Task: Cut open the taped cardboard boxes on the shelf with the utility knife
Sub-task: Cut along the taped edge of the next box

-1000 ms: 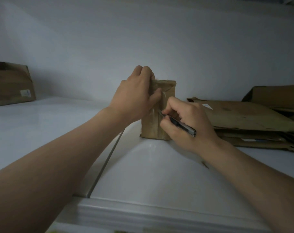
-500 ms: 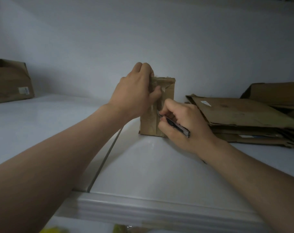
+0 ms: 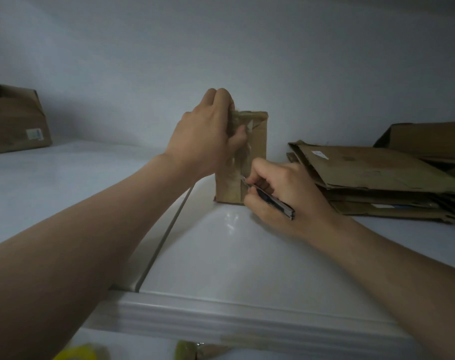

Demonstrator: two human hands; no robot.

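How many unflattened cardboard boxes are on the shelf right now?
3: the small box mid-shelf gripped by the left hand; a box at far left; a box at far right behind the flattened cardboard. Others may be hidden.

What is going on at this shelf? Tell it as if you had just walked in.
A person is cutting open a small upright cardboard box on the white shelf. The left hand grips its top, while the right hand holds the utility knife, blade at the taped seam low on the front. Flattened cardboard lies stacked to the right.
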